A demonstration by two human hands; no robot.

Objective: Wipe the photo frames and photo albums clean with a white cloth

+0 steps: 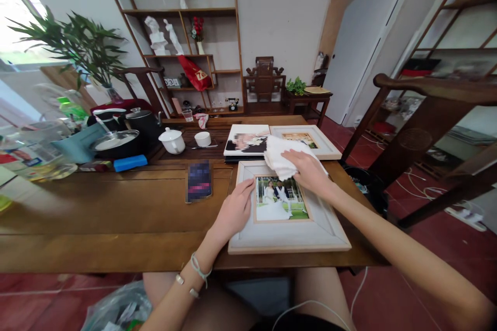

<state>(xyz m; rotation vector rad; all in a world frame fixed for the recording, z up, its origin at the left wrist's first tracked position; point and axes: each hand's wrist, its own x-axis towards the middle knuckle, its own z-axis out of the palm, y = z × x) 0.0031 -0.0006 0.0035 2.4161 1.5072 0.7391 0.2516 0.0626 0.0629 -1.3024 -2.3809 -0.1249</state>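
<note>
A white picture frame (287, 240) with a wedding photo (281, 199) in its middle lies flat at the table's front edge. My left hand (235, 207) grips its left side, fingers together over the border. In my right hand (305, 168) is a folded white cloth (280, 155), pressed against the upper part of the frame. The cloth covers some of the top border and touches the area above the photo. Just behind lie a second white picture frame (330, 149) and a photo album (246, 133) with a picture on its cover.
A dark phone-sized item (199, 182) lies left of the frame on the wooden table (97, 207). Farther back stand a white lidded bowl (172, 141), a white cup (202, 138), a dark kettle (143, 123) and a blue box (130, 163). A wooden chair (430, 108) stands at right.
</note>
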